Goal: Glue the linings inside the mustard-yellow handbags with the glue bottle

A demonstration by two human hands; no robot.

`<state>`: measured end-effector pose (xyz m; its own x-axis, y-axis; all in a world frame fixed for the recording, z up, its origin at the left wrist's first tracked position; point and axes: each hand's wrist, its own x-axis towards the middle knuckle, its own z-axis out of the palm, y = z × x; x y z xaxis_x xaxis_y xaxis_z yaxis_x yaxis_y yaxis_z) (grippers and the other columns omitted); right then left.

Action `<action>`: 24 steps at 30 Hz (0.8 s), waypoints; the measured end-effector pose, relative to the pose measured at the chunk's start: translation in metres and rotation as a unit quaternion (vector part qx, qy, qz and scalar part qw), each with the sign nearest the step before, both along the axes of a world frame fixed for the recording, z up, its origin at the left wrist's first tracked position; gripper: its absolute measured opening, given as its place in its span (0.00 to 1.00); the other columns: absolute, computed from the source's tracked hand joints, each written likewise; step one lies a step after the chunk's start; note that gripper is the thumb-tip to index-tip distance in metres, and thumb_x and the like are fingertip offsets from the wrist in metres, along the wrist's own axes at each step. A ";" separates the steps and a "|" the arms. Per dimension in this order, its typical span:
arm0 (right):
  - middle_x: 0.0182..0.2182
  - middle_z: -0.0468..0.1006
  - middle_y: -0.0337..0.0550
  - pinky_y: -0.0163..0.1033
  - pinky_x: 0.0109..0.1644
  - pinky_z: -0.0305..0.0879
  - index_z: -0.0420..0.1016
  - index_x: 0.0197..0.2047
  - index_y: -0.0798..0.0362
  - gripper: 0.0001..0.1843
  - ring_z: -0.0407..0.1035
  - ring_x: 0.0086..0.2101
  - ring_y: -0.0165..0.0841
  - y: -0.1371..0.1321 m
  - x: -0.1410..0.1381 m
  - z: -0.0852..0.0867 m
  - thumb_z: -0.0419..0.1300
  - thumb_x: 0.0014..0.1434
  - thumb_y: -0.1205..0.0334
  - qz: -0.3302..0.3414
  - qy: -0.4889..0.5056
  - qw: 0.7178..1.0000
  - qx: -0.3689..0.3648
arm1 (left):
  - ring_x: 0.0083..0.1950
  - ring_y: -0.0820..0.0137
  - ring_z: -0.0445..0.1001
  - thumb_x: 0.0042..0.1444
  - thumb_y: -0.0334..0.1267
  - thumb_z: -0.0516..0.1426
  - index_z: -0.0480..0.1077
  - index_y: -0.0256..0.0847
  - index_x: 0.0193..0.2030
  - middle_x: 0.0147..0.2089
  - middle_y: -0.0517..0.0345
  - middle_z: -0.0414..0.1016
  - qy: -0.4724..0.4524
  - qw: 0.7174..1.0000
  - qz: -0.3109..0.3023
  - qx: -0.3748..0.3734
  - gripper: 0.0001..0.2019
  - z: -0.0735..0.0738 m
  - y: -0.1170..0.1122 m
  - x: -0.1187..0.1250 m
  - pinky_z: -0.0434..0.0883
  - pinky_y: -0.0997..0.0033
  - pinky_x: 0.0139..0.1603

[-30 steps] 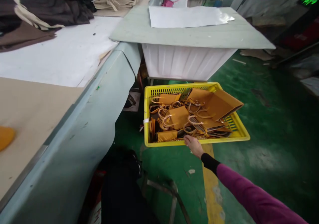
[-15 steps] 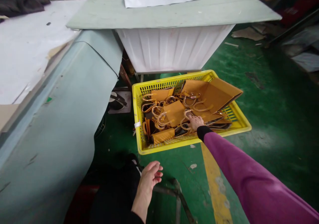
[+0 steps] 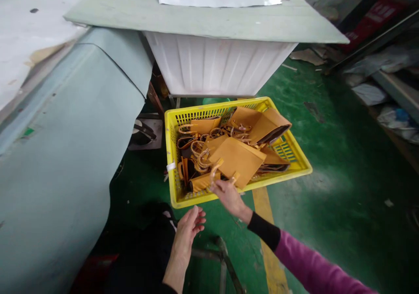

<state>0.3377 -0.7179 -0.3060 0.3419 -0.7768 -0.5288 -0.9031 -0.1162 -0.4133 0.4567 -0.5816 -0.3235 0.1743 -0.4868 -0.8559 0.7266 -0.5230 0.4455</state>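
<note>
A yellow plastic crate [image 3: 299, 156] sits on the green floor, filled with several orange paper bags with loop handles. My right hand [image 3: 228, 195] is closed on the handle of one orange bag [image 3: 238, 158] and holds it lifted over the crate's near edge. My left hand [image 3: 189, 227] hovers low in front of the crate, fingers loosely curled and apart, holding nothing. More orange bags [image 3: 255, 124] lie at the crate's far side.
A white tub [image 3: 216, 69] under a grey-green board [image 3: 183, 17] stands right behind the crate. A grey-green covered table [image 3: 65, 124] runs along the left. A metal frame [image 3: 225, 259] lies on the floor by my legs. Debris lies at the far right.
My right hand has drawn back from inside the crate, pulling one orange bag up by its handle. The left hand stays low in front, shifted slightly.
</note>
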 end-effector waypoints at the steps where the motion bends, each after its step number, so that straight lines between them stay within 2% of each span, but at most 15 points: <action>1: 0.27 0.73 0.35 0.29 0.32 0.58 0.69 0.32 0.52 0.11 0.68 0.30 0.28 0.020 0.008 0.010 0.52 0.63 0.58 0.002 -0.025 1.000 0.003 | 0.37 0.67 0.75 0.41 0.57 0.64 0.75 0.33 0.37 0.39 0.45 0.77 0.002 1.000 0.011 -0.013 0.27 0.003 -0.001 0.001 0.70 0.72 0.34; 3: 0.28 0.74 0.36 0.29 0.34 0.60 0.69 0.33 0.53 0.08 0.68 0.31 0.28 0.056 0.018 0.024 0.51 0.62 0.63 -0.004 -0.069 0.998 0.013 | 0.46 0.63 0.74 0.39 0.61 0.63 0.75 0.34 0.40 0.45 0.44 0.76 0.020 0.998 0.027 -0.047 0.30 0.013 -0.001 0.003 0.70 0.69 0.41; 5: 0.30 0.74 0.40 0.32 0.37 0.63 0.70 0.32 0.54 0.08 0.69 0.32 0.31 0.087 0.019 0.033 0.51 0.61 0.67 0.013 -0.119 0.993 0.005 | 0.50 0.61 0.72 0.41 0.58 0.64 0.76 0.36 0.41 0.47 0.45 0.75 0.052 0.996 0.020 -0.072 0.28 0.024 0.003 0.007 0.70 0.69 0.47; 7: 0.36 0.76 0.45 0.37 0.43 0.65 0.71 0.37 0.54 0.07 0.69 0.38 0.35 0.113 0.014 0.039 0.52 0.59 0.68 0.090 -0.175 0.980 -0.009 | 0.47 0.63 0.73 0.42 0.50 0.66 0.76 0.36 0.39 0.43 0.47 0.77 0.079 0.995 -0.015 -0.062 0.22 0.035 0.009 0.009 0.70 0.69 0.47; 9: 0.42 0.75 0.46 0.39 0.50 0.64 0.70 0.44 0.53 0.10 0.68 0.44 0.37 0.130 0.010 0.048 0.55 0.58 0.68 0.170 -0.215 0.961 -0.018 | 0.42 0.64 0.75 0.40 0.43 0.68 0.76 0.35 0.34 0.37 0.49 0.77 0.096 0.993 -0.042 -0.052 0.16 0.044 0.016 0.011 0.70 0.68 0.47; 12: 0.42 0.75 0.43 0.37 0.53 0.63 0.70 0.45 0.51 0.09 0.67 0.46 0.35 0.131 0.012 0.068 0.56 0.60 0.65 0.212 -0.258 0.943 -0.010 | 0.44 0.63 0.74 0.42 0.41 0.66 0.75 0.34 0.28 0.37 0.49 0.76 0.116 0.989 -0.004 -0.094 0.11 0.057 0.023 0.018 0.70 0.65 0.52; 15: 0.41 0.75 0.41 0.33 0.52 0.63 0.71 0.43 0.51 0.07 0.68 0.45 0.30 0.096 0.012 0.079 0.53 0.64 0.63 0.228 -0.374 0.899 -0.008 | 0.43 0.64 0.74 0.43 0.40 0.66 0.73 0.36 0.24 0.36 0.53 0.76 0.102 0.983 0.107 -0.107 0.10 0.068 0.029 0.035 0.71 0.64 0.51; 16: 0.41 0.76 0.41 0.33 0.51 0.63 0.72 0.43 0.51 0.09 0.68 0.44 0.29 0.080 0.009 0.076 0.50 0.65 0.64 0.212 -0.402 0.890 -0.027 | 0.40 0.66 0.74 0.42 0.40 0.66 0.72 0.37 0.24 0.32 0.56 0.75 0.095 0.980 0.140 -0.109 0.10 0.072 0.031 0.042 0.73 0.64 0.49; 18: 0.43 0.75 0.46 0.36 0.50 0.65 0.71 0.44 0.53 0.12 0.69 0.45 0.31 0.044 -0.005 0.055 0.48 0.67 0.61 0.124 -0.369 0.913 -0.124 | 0.31 0.70 0.72 0.41 0.39 0.66 0.72 0.38 0.26 0.21 0.61 0.68 0.080 0.971 0.184 -0.131 0.09 0.081 0.036 0.057 0.74 0.64 0.46; 20: 0.46 0.74 0.51 0.38 0.52 0.63 0.71 0.47 0.56 0.16 0.68 0.47 0.34 0.012 -0.027 0.020 0.44 0.68 0.61 0.095 -0.165 0.965 -0.178 | 0.23 0.76 0.66 0.44 0.39 0.65 0.72 0.38 0.30 0.15 0.66 0.59 0.069 0.964 0.196 -0.164 0.09 0.090 0.040 0.068 0.74 0.65 0.44; 21: 0.46 0.75 0.49 0.37 0.50 0.63 0.71 0.48 0.54 0.17 0.69 0.46 0.33 -0.001 -0.039 0.001 0.43 0.68 0.60 0.125 -0.028 0.978 -0.168 | 0.20 0.78 0.63 0.45 0.38 0.64 0.72 0.37 0.31 0.14 0.67 0.57 0.063 0.962 0.195 -0.179 0.09 0.094 0.041 0.072 0.74 0.67 0.43; 24: 0.33 0.78 0.53 0.42 0.44 0.63 0.76 0.35 0.56 0.21 0.73 0.37 0.41 -0.023 -0.072 -0.045 0.47 0.66 0.54 0.154 0.070 0.977 -0.131 | 0.18 0.80 0.59 0.48 0.37 0.63 0.71 0.36 0.31 0.13 0.68 0.55 0.042 0.960 0.185 -0.206 0.07 0.109 0.040 0.074 0.73 0.71 0.39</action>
